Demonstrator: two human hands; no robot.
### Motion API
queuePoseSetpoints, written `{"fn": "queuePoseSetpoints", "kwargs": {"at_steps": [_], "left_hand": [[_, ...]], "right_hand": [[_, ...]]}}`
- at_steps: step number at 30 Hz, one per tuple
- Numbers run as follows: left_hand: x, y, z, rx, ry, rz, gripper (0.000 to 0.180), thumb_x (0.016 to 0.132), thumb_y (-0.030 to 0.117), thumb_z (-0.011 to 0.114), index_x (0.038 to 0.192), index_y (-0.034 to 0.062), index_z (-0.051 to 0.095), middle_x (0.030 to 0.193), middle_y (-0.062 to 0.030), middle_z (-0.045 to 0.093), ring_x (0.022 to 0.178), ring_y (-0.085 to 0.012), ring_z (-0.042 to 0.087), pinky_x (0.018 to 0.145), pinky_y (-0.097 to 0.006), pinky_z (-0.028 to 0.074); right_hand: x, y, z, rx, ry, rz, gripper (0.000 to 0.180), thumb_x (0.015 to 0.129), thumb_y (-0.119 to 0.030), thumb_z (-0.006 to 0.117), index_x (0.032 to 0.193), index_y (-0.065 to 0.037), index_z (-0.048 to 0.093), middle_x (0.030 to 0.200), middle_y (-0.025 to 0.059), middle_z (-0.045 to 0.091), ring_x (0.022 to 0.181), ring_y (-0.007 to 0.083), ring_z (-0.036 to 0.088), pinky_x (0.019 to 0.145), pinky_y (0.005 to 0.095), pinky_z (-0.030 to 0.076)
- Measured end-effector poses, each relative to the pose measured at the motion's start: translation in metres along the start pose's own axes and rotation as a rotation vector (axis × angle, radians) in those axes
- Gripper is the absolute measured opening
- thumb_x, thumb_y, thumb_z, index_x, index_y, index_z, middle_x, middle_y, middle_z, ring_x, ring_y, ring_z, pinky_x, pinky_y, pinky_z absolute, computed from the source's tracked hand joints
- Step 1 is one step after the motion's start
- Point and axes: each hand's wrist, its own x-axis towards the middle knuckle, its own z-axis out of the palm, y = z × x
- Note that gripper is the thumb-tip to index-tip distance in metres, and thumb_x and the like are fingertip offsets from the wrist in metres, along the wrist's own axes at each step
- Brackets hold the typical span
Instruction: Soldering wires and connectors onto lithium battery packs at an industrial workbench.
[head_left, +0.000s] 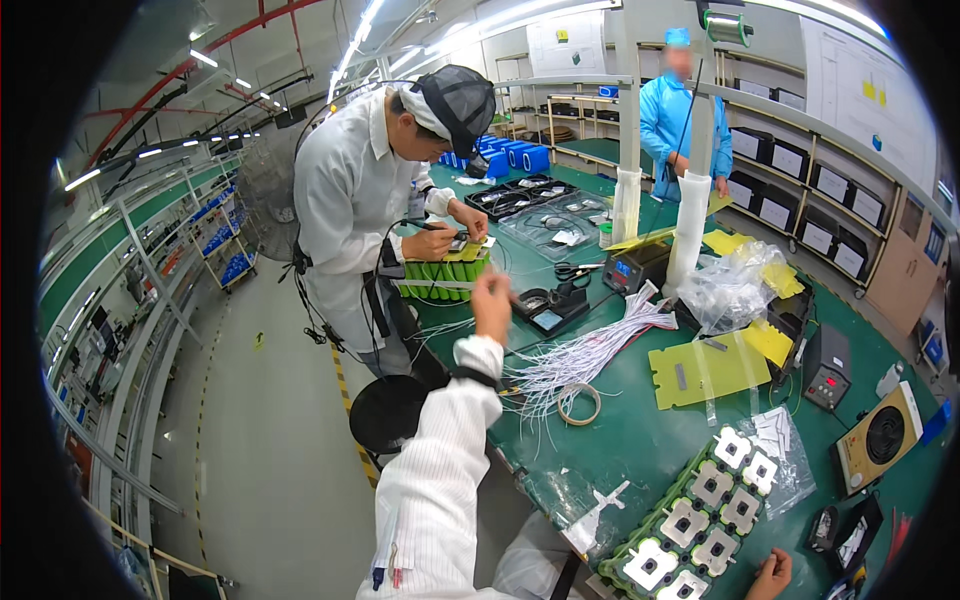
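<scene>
Reaching looked like the step: left hand [491, 308] by the pale strip [436, 285] at the green cell pack [445, 270], right hand [770, 577] near the plated module [686, 522] on the surface [635, 430]; hands apart, couldn't tell either grip; next move probably called for a careful pinch

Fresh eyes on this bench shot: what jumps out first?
The wearer's left hand, on an outstretched white sleeve, sits mid-picture by a green block that a co-worker leans over. Just right of it, loose white wires fan across the green table. At lower right, a second block topped with silvery plates lies beside the right hand.
</scene>
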Motion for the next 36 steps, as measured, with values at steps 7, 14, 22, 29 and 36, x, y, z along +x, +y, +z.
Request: {"fn": "queuePoseSetpoints", "kwargs": {"at_steps": [7, 14, 22, 29, 36], "left_hand": [[-0.224, 0.026, -0.005, 0.287, -0.680, 0.194, 0.012, 0.095, 0.014, 0.070, 0.097, 0.0025, 0.067, 0.097, -0.0097, 0.070, 0.091, -0.0217, 0.067, 0.081, -0.034, 0.051], [-0.282, 0.023, 0.019, 0.332, -0.736, 0.578, 0.011, 0.087, 0.007, 0.074, 0.093, 0.0033, 0.065, 0.095, -0.0097, 0.067, 0.092, -0.0310, 0.064, 0.080, -0.039, 0.053], [-0.289, 0.011, 0.017, 0.329, -0.788, 0.622, 0.012, 0.087, 0.007, 0.075, 0.092, 0.0029, 0.064, 0.093, -0.0097, 0.067, 0.090, -0.0313, 0.063, 0.080, -0.040, 0.052], [-0.291, 0.010, 0.017, 0.410, -0.699, 0.528, 0.012, 0.087, 0.007, 0.074, 0.093, 0.0027, 0.065, 0.091, -0.0105, 0.066, 0.090, -0.0312, 0.063, 0.079, -0.039, 0.052], [-0.290, 0.010, 0.015, 0.429, -0.688, 0.511, 0.011, 0.087, 0.008, 0.074, 0.092, 0.0028, 0.065, 0.090, -0.0110, 0.066, 0.090, -0.0315, 0.063, 0.079, -0.039, 0.052]], "right_hand": [[-0.010, -0.022, 0.000, -0.132, 0.041, -0.034, 0.031, 0.100, -0.020, 0.060, 0.114, 0.006, 0.069, 0.107, 0.0230, 0.071, 0.092, 0.0346, 0.065, 0.086, 0.0429, 0.051], [-0.007, -0.012, 0.003, -0.140, 0.171, -0.078, 0.027, 0.098, -0.014, 0.063, 0.119, 0.004, 0.068, 0.113, 0.0219, 0.069, 0.097, 0.0340, 0.064, 0.088, 0.0424, 0.050], [-0.001, 0.007, -0.006, -0.144, 0.298, -0.368, 0.029, 0.085, 0.004, 0.063, 0.114, 0.003, 0.069, 0.103, 0.0180, 0.064, 0.087, 0.0300, 0.059, 0.083, 0.0417, 0.050], [-0.006, -0.013, -0.007, -0.185, 0.238, -0.315, 0.027, 0.086, 0.004, 0.061, 0.112, 0.004, 0.069, 0.110, 0.0206, 0.066, 0.097, 0.0329, 0.062, 0.093, 0.0428, 0.049], [-0.005, -0.005, -0.008, -0.097, 0.187, -0.187, 0.025, 0.089, 0.000, 0.062, 0.113, 0.004, 0.069, 0.113, 0.0213, 0.066, 0.101, 0.0346, 0.062, 0.096, 0.0432, 0.048]]}}
